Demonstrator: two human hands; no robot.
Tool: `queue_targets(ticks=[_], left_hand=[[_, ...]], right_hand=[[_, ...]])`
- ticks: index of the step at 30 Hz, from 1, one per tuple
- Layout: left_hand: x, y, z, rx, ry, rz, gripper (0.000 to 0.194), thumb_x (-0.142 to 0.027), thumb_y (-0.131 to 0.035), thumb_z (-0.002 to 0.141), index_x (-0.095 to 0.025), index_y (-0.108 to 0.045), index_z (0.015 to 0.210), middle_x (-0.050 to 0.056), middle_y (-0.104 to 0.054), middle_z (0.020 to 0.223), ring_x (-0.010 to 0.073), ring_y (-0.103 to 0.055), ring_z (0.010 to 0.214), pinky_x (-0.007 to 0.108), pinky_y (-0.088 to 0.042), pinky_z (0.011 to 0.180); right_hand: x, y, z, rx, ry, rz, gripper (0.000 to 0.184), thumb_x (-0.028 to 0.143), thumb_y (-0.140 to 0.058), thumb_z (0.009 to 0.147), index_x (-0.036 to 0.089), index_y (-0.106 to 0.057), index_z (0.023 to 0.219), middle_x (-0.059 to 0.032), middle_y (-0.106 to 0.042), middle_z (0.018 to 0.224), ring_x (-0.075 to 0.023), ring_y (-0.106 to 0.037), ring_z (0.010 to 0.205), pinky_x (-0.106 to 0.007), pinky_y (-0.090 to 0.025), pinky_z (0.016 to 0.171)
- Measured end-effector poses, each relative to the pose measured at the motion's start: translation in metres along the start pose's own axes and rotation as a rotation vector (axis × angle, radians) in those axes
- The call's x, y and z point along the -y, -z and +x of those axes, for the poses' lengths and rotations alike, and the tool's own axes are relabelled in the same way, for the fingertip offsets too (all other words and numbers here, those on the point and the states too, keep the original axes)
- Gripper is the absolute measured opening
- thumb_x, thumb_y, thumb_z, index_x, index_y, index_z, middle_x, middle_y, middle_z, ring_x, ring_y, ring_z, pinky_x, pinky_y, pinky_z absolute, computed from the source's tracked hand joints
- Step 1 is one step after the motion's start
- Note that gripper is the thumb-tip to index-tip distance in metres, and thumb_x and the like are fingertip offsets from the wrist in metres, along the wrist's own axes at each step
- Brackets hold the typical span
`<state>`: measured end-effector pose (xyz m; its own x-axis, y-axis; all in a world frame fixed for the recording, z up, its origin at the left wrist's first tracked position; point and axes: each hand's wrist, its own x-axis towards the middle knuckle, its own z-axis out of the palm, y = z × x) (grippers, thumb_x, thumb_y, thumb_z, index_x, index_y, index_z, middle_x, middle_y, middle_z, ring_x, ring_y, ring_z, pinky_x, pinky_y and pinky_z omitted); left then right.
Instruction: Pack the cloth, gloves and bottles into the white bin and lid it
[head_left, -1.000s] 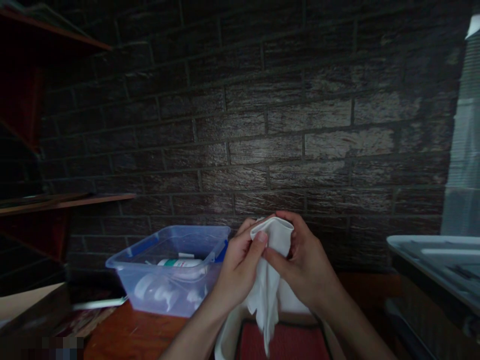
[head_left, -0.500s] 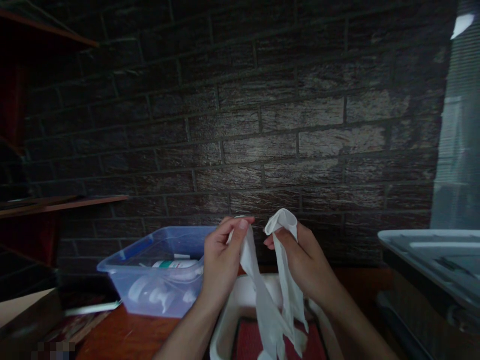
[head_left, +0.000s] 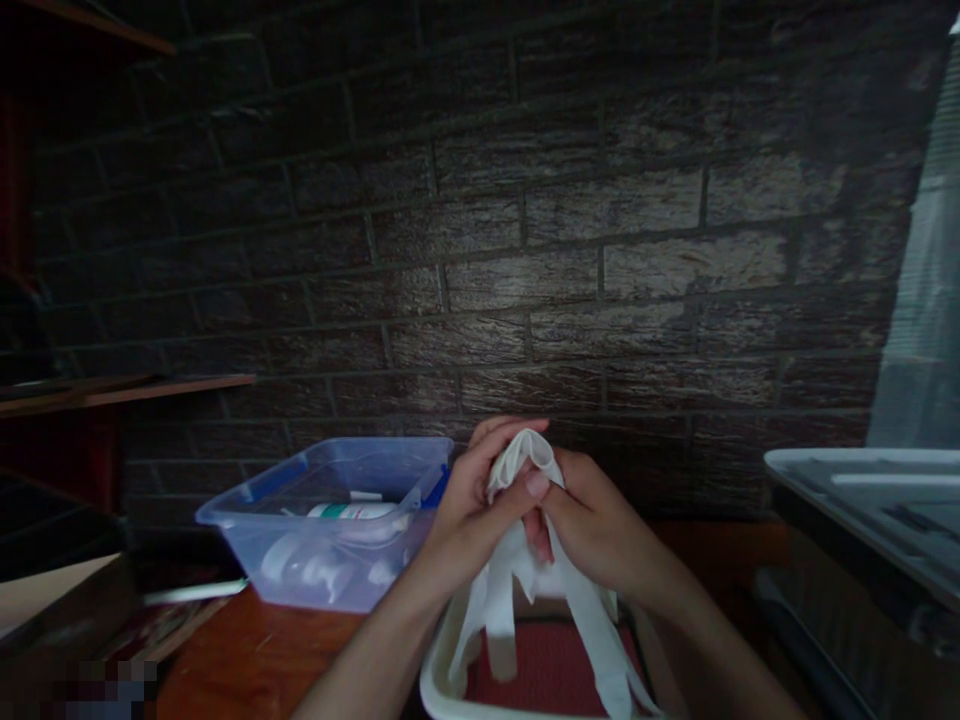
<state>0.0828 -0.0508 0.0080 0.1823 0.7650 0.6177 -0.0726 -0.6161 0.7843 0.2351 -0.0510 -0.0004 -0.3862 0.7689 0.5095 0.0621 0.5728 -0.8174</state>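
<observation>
White gloves: A bunch of thin white gloves (head_left: 501,600), so judged by the finger-like strips, is gripped above a cream tub (head_left: 431,680), the opening uppermost and the strips hung over the red mat (head_left: 555,668) inside; the exact count cannot be told.
Left hand: The bunch is clasped by the left hand (head_left: 469,505), fingers curled behind it and thumb laid across the front.
Right hand: The other side is pinched by the right hand (head_left: 607,515), closed against the left; its grip is partly hidden by the fabric.
Tabletop: To the left of the tub, the wooden tabletop (head_left: 255,650) is topped, toward its wall-side edge, by a translucent blue box (head_left: 289,524), in which a white-and-green bottle (head_left: 352,511) is seen lying.
Right side: A lidded bin (head_left: 870,480) is seen well apart from the right hand.
Risk, tangling: The strips could be twisted or turned inside out, it is judged, if the layers were pulled together.
Risk, tearing: The edge of the opening could be split by a hard tug from both thumbs.
Risk, dropping: Through a slackened pinch, one piece could be lost into the tub.
</observation>
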Motion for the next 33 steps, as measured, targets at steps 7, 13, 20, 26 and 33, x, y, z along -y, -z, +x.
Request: queue_targets(ticks=[7, 13, 20, 26, 33], left_hand=[[-0.001, 0.001, 0.013, -0.052, -0.023, 0.065, 0.029, -0.045, -0.068, 0.093, -0.018, -0.076, 0.086, 0.004, -0.066, 0.089, 0.0152, -0.059, 0.074, 0.023, -0.046, 0.062], [0.002, 0.018, 0.029, -0.286, 0.014, -0.059, 0.035, -0.054, -0.071, 0.088, -0.018, -0.070, 0.084, -0.004, -0.053, 0.063, 0.0086, -0.043, 0.052, 0.020, -0.033, 0.048], [0.011, 0.040, 0.036, -0.418, -0.049, -0.075, 0.037, -0.052, -0.073, 0.087, -0.017, -0.064, 0.078, -0.006, -0.043, 0.059, 0.0061, -0.036, 0.048, 0.017, -0.027, 0.043], [0.011, 0.055, 0.037, -0.466, -0.094, -0.132, 0.036, -0.054, -0.071, 0.089, -0.019, -0.068, 0.082, -0.007, -0.038, 0.056, 0.0051, -0.030, 0.043, 0.017, -0.022, 0.039], [0.007, 0.062, 0.039, -0.580, -0.062, -0.167, 0.037, -0.055, -0.076, 0.084, -0.019, -0.068, 0.085, -0.008, -0.045, 0.054, 0.0051, -0.035, 0.041, 0.017, -0.026, 0.038]], right_hand=[[0.008, -0.003, -0.004, -0.036, 0.054, -0.095, 0.037, 0.038, -0.048, 0.104, 0.021, -0.060, 0.074, 0.0021, -0.059, 0.062, -0.0131, -0.054, 0.059, -0.024, -0.039, 0.059], [0.010, -0.002, -0.005, 0.022, 0.050, -0.134, 0.029, 0.035, -0.048, 0.103, 0.019, -0.063, 0.084, 0.0018, -0.058, 0.072, -0.0127, -0.049, 0.064, -0.024, -0.036, 0.059], [-0.001, -0.001, -0.008, 0.211, -0.189, -0.217, 0.028, 0.036, -0.054, 0.097, 0.017, -0.064, 0.079, 0.0024, -0.053, 0.064, -0.0120, -0.048, 0.058, -0.022, -0.034, 0.052], [0.005, 0.001, -0.012, 0.233, -0.267, -0.121, 0.034, 0.042, -0.046, 0.101, 0.018, -0.062, 0.083, 0.0021, -0.057, 0.061, -0.0117, -0.052, 0.051, -0.021, -0.035, 0.046], [0.010, 0.005, -0.013, 0.253, -0.263, -0.138, 0.028, 0.041, -0.054, 0.100, 0.019, -0.064, 0.086, 0.0075, -0.038, 0.060, -0.0072, -0.034, 0.051, -0.020, -0.025, 0.047]])
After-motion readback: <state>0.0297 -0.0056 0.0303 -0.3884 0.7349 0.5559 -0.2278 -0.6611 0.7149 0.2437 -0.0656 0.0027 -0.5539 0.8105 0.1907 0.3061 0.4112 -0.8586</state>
